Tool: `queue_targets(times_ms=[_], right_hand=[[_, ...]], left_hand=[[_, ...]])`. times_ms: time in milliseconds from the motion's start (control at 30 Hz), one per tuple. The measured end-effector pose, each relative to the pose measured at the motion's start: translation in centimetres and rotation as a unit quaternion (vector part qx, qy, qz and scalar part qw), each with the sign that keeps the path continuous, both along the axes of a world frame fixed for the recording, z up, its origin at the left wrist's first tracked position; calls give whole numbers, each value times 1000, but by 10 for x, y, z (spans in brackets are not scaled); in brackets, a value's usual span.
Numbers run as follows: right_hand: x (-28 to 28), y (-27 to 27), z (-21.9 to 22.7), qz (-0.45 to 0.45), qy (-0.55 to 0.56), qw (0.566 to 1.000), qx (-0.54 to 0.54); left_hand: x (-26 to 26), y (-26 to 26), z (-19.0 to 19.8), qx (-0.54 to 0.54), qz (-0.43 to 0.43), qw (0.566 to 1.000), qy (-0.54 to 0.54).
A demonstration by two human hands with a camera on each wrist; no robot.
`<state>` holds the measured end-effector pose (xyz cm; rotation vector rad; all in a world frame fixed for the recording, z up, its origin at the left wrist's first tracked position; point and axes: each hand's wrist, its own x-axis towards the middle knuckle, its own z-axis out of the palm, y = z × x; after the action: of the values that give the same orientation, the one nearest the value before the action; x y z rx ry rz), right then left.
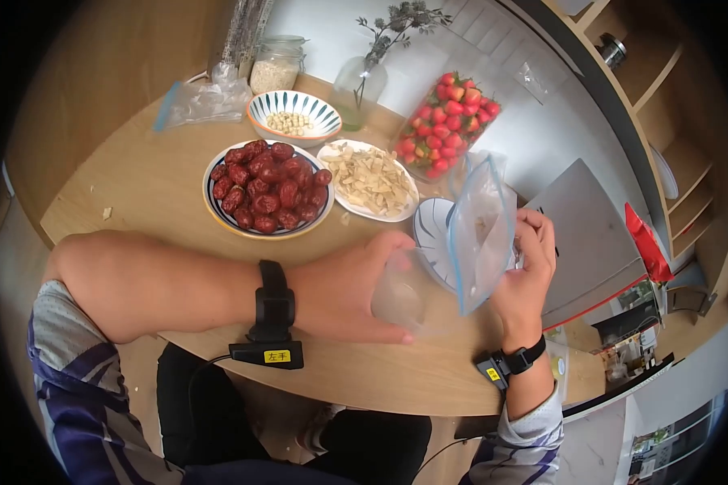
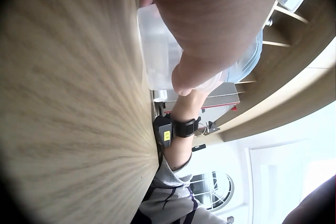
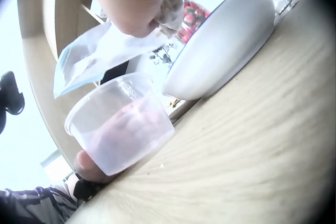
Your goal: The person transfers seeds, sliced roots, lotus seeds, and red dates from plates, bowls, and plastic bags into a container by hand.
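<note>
Head view shows the left hand (image 1: 356, 287) curled around a clear plastic cup (image 1: 400, 295) that stands on the wooden table (image 1: 146, 194), its fingers wrapped about the cup's side. Just above the cup, the right hand (image 1: 530, 267) pinches a zip bag (image 1: 481, 230) by its edge, fingers closed on the plastic, the bag hanging upright over the cup's mouth. Behind the cup sits an empty white plate (image 1: 433, 234). Farther behind the cup are a bowl of red dates (image 1: 267, 190), a plate of pale slices (image 1: 370, 179) and a box of strawberries (image 1: 449, 121).
</note>
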<state>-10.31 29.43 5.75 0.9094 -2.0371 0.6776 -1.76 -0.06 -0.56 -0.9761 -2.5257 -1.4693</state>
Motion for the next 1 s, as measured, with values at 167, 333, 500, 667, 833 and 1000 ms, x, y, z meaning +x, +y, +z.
queue_targets(times_ms=[167,333,500,667,833,1000], right_hand=[[-8,-3,-8,-19,92,994,54],[-14,10,-9,-44,154,978,134],[-2,8,-5,-32,235,958,159],[-3,2,5,72,310,936,154],[4,4,7,113,287,939,153],[-2,16,1,120,301,938,127]], left_hand=[[0,0,0,2,-6,1000,4],[2,0,3,-8,3,1000,-1],[0,1,-6,15,11,999,28],[6,5,2,97,-3,994,47],[7,12,-2,132,-41,990,25],[9,6,8,75,-37,996,42]])
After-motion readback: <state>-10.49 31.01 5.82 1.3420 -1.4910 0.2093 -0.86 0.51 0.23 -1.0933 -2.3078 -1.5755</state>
